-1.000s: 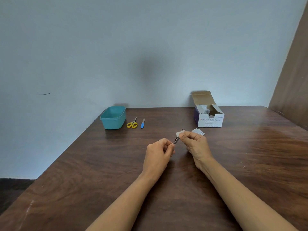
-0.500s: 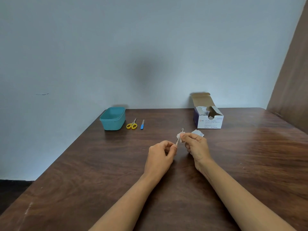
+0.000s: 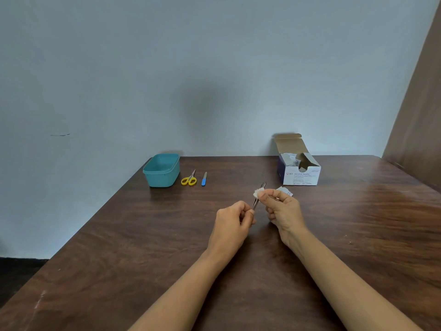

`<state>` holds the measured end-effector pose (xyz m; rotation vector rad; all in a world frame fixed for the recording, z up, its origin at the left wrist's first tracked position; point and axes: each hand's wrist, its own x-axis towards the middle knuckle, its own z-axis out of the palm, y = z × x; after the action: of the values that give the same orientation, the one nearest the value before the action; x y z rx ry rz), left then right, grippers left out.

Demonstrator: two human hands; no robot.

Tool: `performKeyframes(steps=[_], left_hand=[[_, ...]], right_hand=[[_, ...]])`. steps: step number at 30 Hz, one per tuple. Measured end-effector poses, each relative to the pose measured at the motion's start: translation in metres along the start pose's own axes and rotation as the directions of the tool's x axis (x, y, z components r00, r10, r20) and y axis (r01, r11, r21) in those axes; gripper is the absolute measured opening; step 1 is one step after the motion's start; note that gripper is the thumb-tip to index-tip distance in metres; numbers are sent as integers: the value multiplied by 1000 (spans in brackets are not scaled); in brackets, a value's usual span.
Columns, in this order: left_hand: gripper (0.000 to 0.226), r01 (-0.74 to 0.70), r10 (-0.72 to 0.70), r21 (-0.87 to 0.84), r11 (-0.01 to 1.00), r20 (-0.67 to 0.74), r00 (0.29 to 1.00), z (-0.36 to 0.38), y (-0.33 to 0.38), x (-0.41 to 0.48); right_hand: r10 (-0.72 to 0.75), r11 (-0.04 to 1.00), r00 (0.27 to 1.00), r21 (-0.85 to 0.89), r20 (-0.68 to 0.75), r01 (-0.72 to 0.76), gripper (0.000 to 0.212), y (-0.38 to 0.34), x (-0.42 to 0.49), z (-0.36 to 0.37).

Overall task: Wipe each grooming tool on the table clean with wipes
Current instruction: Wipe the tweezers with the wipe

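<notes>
Found above mid-table: slim metal tweezers, lower end pinched in curled left hand, tip angled up and away. Right hand clenched on white wipe, pressing it round upper part of tweezers. Torn sachet just behind right hand; held or lying, not determinable.

Left edge of table running diagonally to far wall; far edge against wall; right side close to brown wooden panel.

Along far edge, well apart from hands: teal tub at left corner, yellow-handled scissors just beside it, blue-handled file next; opened alcohol swab box at far right, flap up.

Broad stretch of wood between hands and tub. Surface dark brown, glossy, grained, scuffed near left. Wall pale blue-grey.
</notes>
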<state>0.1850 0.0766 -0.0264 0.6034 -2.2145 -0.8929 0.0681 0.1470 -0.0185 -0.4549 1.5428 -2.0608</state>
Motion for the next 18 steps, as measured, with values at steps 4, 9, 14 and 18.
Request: performKeyframes(steps=[4, 9, 14, 18], left_hand=[[13, -24, 24, 14, 1000, 4, 1000, 1, 0, -1], [12, -42, 42, 24, 999, 27, 999, -1, -1, 0], [12, 41, -51, -158, 987, -62, 997, 3, 2, -3], [7, 149, -173, -303, 941, -54, 983, 3, 1, -3]], right_hand=[[9, 1000, 1000, 4, -6, -9, 14, 1, 2, 0], [16, 998, 999, -54, -41, -18, 8, 1, 2, 2], [-31, 996, 996, -83, -85, 24, 12, 0, 2, 3], [-59, 995, 989, -93, -133, 47, 13, -1, 4, 4]])
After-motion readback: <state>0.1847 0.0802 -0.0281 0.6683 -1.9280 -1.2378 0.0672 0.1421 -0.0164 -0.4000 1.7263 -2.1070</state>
